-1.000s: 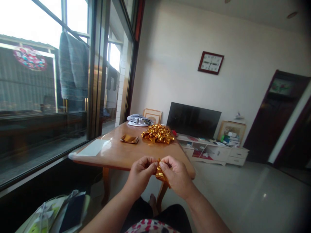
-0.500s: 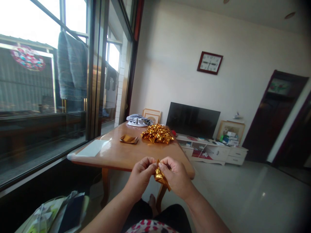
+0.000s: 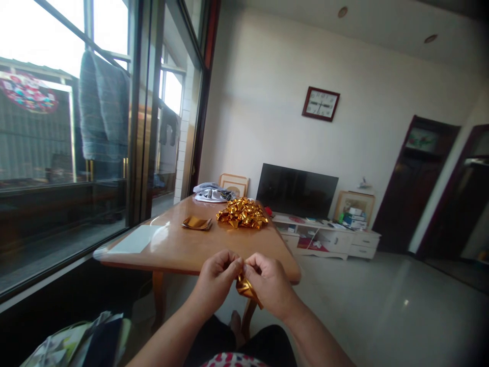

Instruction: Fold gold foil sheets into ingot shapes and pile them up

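A piece of shiny gold foil paper [image 3: 246,289] hangs between my two hands, in front of the near table edge. My left hand [image 3: 219,278] is closed, thumb and forefinger pinching the foil's top. Pinched on the same top part, my right hand [image 3: 269,280] is closed too, its thumb close to the left thumb. Fingers cover the upper foil; its lower end slants down to the right. On the table lie a heap of folded gold foil pieces [image 3: 242,213] and a small stack of flat gold sheets [image 3: 196,223].
The wooden table [image 3: 179,250] carries a pale sheet [image 3: 139,239] at its left and folded cloth [image 3: 214,192] at the far end. Bags [image 3: 76,341] sit low at left. A television [image 3: 296,188] stands on a white cabinet [image 3: 336,239] beyond. Windows line the left.
The view has shifted slightly, so the room sits a little further left. My hands stay pinched on the gold foil, with the thumbs drawn a bit closer and its top tip now covered.
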The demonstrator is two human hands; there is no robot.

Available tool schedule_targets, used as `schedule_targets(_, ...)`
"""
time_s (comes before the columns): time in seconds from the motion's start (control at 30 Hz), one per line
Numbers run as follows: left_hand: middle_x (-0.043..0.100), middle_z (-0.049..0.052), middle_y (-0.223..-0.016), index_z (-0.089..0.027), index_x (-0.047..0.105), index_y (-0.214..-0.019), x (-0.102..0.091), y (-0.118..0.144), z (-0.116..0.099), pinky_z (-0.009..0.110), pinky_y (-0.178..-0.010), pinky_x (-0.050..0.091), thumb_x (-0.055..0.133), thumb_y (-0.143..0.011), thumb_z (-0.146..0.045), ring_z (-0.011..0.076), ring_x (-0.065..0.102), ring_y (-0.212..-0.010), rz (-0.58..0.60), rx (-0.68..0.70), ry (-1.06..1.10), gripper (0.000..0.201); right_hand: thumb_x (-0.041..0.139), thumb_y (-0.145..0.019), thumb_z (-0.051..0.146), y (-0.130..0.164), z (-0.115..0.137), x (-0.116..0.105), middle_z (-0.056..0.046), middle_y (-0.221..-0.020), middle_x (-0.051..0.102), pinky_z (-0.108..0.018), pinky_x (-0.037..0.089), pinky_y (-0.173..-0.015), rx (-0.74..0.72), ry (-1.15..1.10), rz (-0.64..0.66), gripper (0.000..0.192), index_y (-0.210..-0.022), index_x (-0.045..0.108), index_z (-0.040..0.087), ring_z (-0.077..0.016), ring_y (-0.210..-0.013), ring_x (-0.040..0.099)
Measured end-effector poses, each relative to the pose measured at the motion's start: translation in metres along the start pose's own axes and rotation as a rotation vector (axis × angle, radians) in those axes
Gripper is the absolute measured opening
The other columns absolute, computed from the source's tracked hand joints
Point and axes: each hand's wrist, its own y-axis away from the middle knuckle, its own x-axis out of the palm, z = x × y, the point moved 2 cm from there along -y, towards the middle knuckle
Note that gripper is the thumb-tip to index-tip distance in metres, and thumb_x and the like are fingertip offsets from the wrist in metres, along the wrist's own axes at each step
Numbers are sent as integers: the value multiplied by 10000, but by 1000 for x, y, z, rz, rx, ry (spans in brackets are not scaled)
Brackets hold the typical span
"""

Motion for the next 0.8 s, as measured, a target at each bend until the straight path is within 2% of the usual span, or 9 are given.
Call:
schedule_targets(0.23,524,-4,-653,-160,565,-705,-2,-3,7,227,-590,374,632,-872,-432,125,466,-627,3,32,-19,326,563,-909,366,-1,-9,4,28,-635,560,-206,359,-534,77,-36,7,262,-730,579,175,-109,-597,498)
schedule_targets(0.43,517,-8,-655,-164,579,-705,0,-2,3,231,-602,357,643,-870,-435,126,451,-633,-13,43,33,324,510,-946,438,0,-2,0,23,-629,548,-216,362,-559,23,1,54,366,-686,535,181,-119,-619,492)
schedule_targets(0.8,521,-5,-716,-157,585,-777,4,-1,5,237,-641,367,584,-919,-431,126,461,-678,50,-13,169,309,487,-969,450,1,0,0,15,-656,587,-219,357,-566,-31,24,72,366,-732,564,181,-122,-623,518)
